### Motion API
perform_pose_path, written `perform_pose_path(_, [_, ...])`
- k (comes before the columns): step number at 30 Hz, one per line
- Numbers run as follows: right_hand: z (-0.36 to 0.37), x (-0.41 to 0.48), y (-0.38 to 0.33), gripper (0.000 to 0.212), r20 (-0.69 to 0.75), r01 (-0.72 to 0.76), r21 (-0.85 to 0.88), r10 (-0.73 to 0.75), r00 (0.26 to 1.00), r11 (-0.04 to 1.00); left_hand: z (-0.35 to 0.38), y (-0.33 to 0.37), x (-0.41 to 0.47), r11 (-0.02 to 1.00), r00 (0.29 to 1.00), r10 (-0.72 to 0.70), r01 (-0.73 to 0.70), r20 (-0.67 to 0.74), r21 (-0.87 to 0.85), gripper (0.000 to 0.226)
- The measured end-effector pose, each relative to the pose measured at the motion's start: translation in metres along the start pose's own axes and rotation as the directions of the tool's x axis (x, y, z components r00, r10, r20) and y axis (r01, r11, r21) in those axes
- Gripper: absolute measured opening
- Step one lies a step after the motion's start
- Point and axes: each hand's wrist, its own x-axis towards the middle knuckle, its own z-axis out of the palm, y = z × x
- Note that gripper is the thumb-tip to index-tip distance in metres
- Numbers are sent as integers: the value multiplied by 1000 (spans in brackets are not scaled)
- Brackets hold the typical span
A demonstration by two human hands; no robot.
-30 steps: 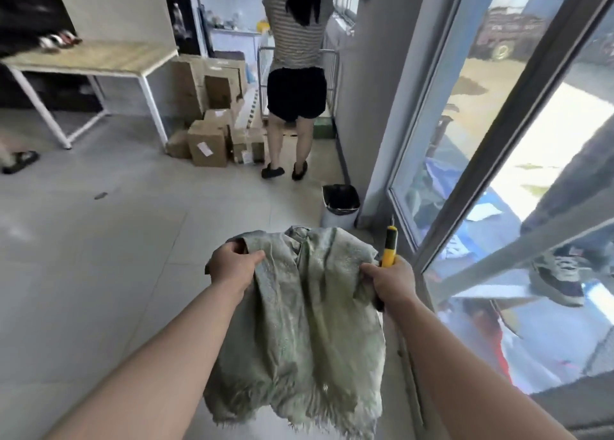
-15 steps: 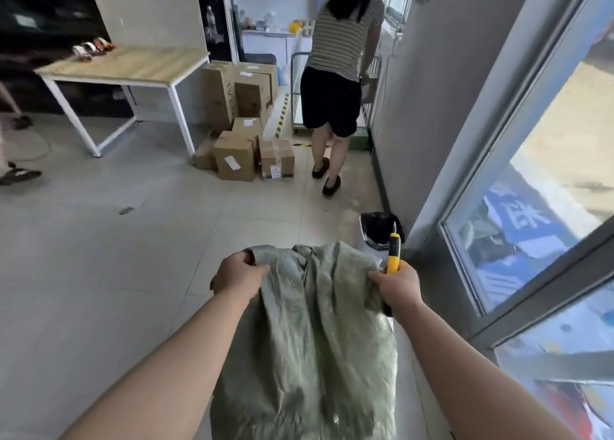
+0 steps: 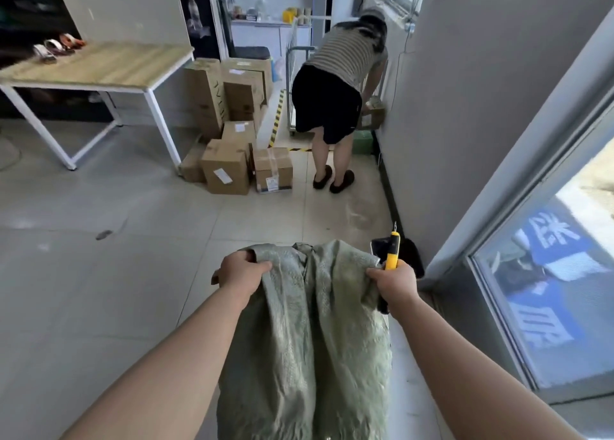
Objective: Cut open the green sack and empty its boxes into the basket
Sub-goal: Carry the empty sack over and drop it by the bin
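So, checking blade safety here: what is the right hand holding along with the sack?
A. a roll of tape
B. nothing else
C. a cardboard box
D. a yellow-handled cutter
D: the right hand grips the sack edge together with a yellow-handled cutter, its tip pointing up and away from the person.

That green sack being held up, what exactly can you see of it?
The green sack looks like pale green woven plastic, crinkled and faintly shiny. It hangs limp and flat, with no bulge of boxes showing. Its top edge is bunched and folded, gripped at one corner by the left hand and at the other by the right hand, which also holds a yellow-handled cutter. It drapes down between the forearms and out of the frame's bottom, above the tiled floor.
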Motion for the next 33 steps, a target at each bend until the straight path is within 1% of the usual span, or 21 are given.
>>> perform_pose_path(4, [31,74,-37,24,11,1,4,-1,1000,1000,21,35,67,999,1000,13,-13,-17,-51,19])
perform_pose_path(9, [67,160,-95,26,14,30,19,-30,999,999,43,87,151,995,998,41,-44,-37,-94,7])
perform_pose_path(13, [89,213,-128,32,-14,33,13,-32,999,999,56,118,210,989,998,52,-57,-41,-139,17])
perform_pose_path(16, [102,248,-155,34,-49,49,51,-46,998,998,63,146,255,976,997,75,-77,-18,-204,23])
perform_pose_path(18, [110,265,-167,36,-78,53,60,-48,996,997,68,160,282,973,996,90,-89,-8,-213,24])
perform_pose_path(23, [126,295,-182,33,-157,24,110,-7,988,994,81,187,339,977,995,78,-63,65,-205,25])
perform_pose_path(26, [134,313,-181,33,-181,-9,131,33,983,991,92,192,368,987,992,74,-58,103,-152,24])
perform_pose_path(30, [148,336,-157,31,-181,-88,92,103,978,992,104,168,402,998,992,15,-6,129,-67,35])
perform_pose_path(33, [159,354,-125,28,-174,-165,32,168,970,986,121,135,422,998,988,-60,62,141,-6,31])
